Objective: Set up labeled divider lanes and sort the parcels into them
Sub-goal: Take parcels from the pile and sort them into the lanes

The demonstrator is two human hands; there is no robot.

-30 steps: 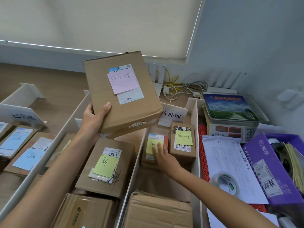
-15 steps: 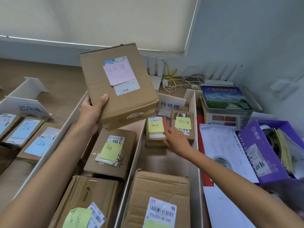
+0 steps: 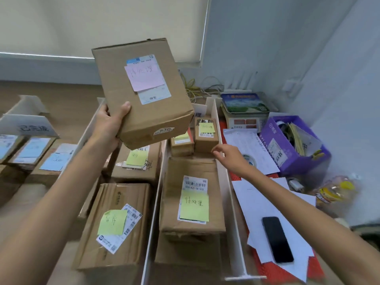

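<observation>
Brown cardboard fills the sorting lanes as a person's left hand (image 3: 110,124) grips a pink-noted parcel (image 3: 144,114), holding it in the air beyond and to the left of the large yellow-noted parcel (image 3: 193,202). The right hand (image 3: 228,156) hovers over that large parcel's far right corner, fingers loosely bent, grasping nothing. Two small boxes (image 3: 206,138) stand just beyond the large parcel. A white divider (image 3: 157,194) runs along its left side, and a black phone (image 3: 277,239) lies to its right.
</observation>
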